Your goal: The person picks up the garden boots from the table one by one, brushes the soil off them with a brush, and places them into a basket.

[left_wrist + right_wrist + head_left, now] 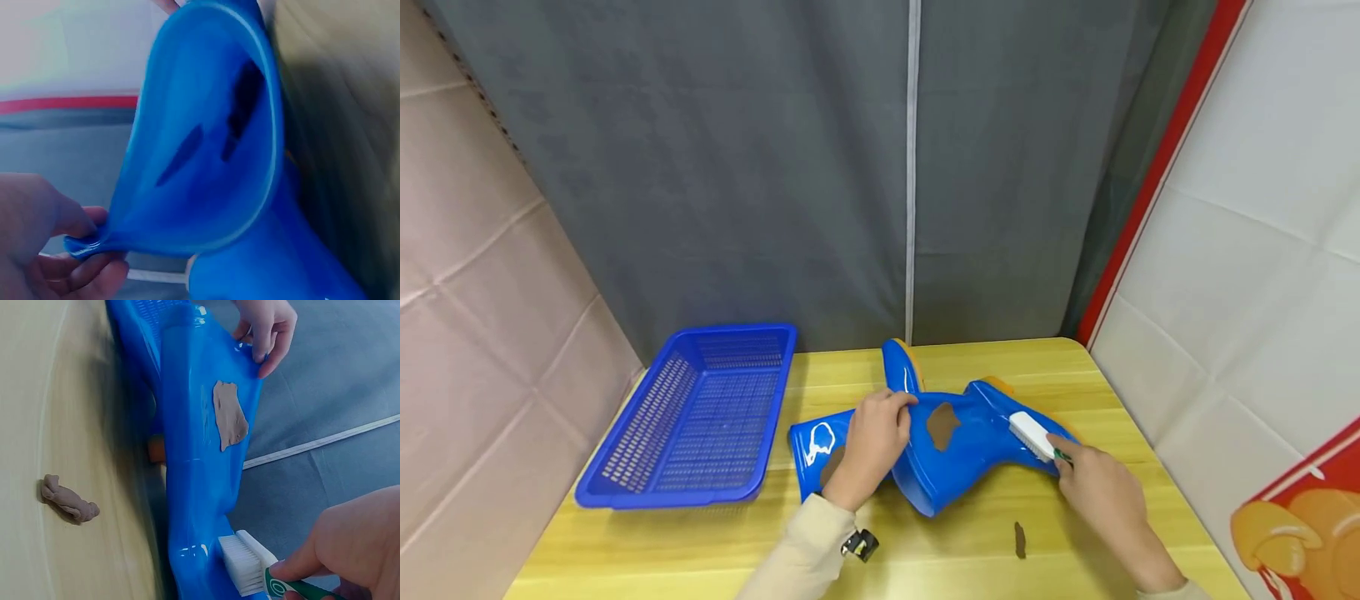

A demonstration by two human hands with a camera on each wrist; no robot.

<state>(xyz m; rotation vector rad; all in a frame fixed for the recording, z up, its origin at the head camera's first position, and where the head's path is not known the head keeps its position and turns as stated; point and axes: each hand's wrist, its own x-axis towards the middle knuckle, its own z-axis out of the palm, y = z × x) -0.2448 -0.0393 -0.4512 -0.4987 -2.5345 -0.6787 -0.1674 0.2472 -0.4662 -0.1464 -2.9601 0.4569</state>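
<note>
Right hand first: fingers wrapped around the green-and-white handle of a scrub brush, thumb pressed along it, white bristles right up against the foot of a blue rain boot! Over to the left hand, and it's a pinch, thumb one side, fingers the other, on the edge of that boot's shaft, the opening pulled into a point. The boot is tipped sideways mid-table, toe off to the right, a brown patch on its shaft. Partly behind it, here's a second blue boot, lying down, with brown on it too. Nearer the person, a small brown lump sits on the wood-grain table. Out left, a blue plastic basket; at the back, a grey curtain.
</note>
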